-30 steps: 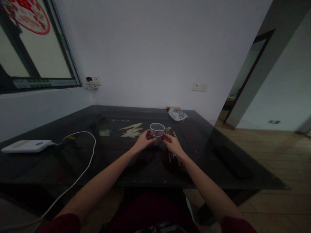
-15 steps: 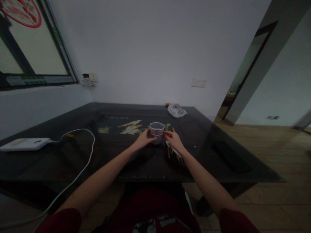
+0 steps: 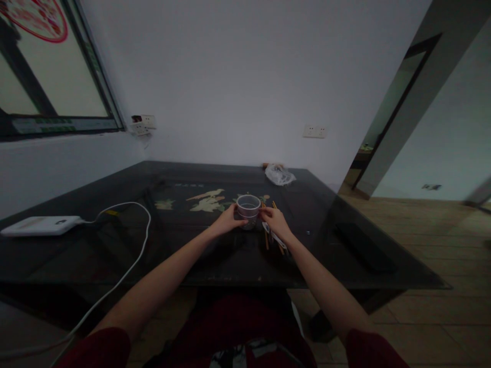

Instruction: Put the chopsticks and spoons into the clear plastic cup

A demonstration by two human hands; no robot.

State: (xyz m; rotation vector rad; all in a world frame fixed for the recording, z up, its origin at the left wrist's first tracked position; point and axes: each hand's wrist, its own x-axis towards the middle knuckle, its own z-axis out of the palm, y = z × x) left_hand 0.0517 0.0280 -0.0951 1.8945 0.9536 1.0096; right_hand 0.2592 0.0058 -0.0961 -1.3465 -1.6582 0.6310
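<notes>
A clear plastic cup point(image 3: 248, 206) with a pale rim stands upright between my two hands, near the middle of the dark table point(image 3: 153, 245). My left hand point(image 3: 227, 221) grips its left side, thumb across the front. On the other side, the fingers of my right hand point(image 3: 275, 221) are closed at the cup's right edge. A spoon with a white handle point(image 3: 280, 242) and several chopsticks point(image 3: 266, 240) lie on the table partly under my right hand and wrist, so part of them is hidden.
At the left lies a white power bank point(image 3: 42, 226) with a white cable point(image 3: 144, 240) running off the table's front. A crumpled clear plastic bag point(image 3: 279, 175) rests at the back by the wall. A flat black object point(image 3: 364, 248) lies on the right.
Both hands keep their grip on the cup. The view has shifted very slightly; nothing else visibly moved.
</notes>
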